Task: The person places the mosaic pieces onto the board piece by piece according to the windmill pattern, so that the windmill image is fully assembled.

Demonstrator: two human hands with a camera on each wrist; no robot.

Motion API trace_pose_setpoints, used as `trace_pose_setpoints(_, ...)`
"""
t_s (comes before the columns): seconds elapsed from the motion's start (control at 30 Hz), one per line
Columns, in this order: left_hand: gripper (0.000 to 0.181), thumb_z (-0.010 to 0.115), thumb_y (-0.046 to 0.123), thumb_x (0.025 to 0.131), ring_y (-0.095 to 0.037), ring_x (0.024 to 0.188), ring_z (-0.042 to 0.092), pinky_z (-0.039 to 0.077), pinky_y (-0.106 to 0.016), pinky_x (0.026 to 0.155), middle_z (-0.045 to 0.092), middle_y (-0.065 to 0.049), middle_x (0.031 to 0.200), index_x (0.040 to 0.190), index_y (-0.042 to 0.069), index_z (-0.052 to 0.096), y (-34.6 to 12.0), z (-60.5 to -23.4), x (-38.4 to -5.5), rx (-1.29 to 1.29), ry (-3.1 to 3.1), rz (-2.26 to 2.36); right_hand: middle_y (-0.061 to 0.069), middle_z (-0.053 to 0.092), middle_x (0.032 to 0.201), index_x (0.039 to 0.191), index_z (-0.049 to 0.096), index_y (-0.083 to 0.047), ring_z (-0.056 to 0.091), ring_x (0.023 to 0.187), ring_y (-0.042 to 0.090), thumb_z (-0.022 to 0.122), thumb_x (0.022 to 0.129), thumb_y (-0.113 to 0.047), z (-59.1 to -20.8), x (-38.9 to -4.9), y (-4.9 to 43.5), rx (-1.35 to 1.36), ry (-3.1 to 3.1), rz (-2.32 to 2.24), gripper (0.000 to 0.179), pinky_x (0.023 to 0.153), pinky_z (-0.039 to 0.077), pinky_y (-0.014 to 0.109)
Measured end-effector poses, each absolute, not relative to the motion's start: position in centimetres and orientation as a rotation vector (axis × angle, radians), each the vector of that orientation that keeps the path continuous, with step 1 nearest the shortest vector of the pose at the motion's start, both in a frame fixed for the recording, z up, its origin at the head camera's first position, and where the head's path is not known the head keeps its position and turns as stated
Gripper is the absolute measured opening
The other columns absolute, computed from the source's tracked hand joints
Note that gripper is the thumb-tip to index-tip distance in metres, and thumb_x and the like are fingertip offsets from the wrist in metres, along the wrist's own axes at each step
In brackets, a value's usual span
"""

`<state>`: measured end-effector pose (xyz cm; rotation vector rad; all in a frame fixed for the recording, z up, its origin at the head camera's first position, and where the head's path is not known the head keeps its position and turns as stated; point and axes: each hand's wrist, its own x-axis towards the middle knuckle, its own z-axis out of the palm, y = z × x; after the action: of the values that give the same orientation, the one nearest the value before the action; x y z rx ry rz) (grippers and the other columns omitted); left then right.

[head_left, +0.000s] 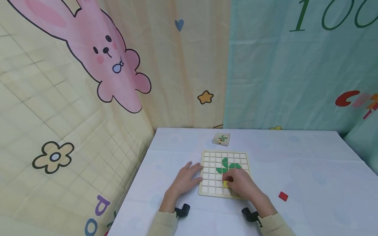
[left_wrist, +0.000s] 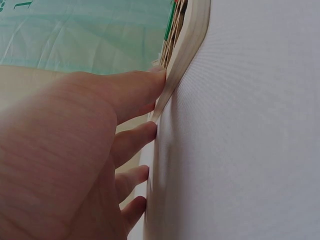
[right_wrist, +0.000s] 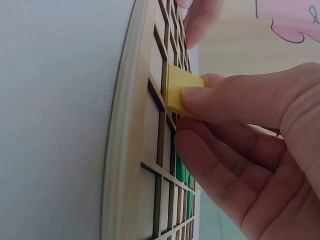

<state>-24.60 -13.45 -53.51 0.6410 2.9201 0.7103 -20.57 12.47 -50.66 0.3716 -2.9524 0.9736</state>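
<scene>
A wooden grid board (head_left: 209,178) lies flat on the table. Green rounded pieces (head_left: 225,163) sit in several of its cells, and a bit of red shows beside my right fingertips. My right hand (head_left: 242,184) pinches a yellow square tile (right_wrist: 181,82) between thumb and fingers, its edge at the grid cells in the right wrist view. On the board's left side, my left hand (head_left: 185,178) rests with fingers spread and relaxed. Its thumb (left_wrist: 142,87) touches the board's edge. Cells under my right hand are hidden.
A loose red square tile (head_left: 283,196) lies on the white tablecloth (head_left: 319,157) to the right. Behind the board is a small card (head_left: 221,139) printed with a grid and a coloured pattern. Printed curtains hang behind the table and on its left.
</scene>
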Motion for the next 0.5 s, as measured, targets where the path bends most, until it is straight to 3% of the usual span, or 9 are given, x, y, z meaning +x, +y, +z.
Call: trace_pose_setpoints(0.5, 0.051, 0.06, 0.042, 0.1, -0.03, 0.151, 0.021, 0.023, -0.056, 0.119, 0.042, 0.002, 0.157, 0.148, 0.025, 0.052, -13.37, -53.3, -24.43, 0.655, 2.92, 0.739, -0.01, 0.055, 0.078, 0.09, 0.08, -0.017, 0.047, 0.07, 0.01, 0.082, 0.074, 0.001, -51.21, -20.43, 12.4, 0.421, -2.933, 0.878, 0.024, 0.06, 0.043, 0.027)
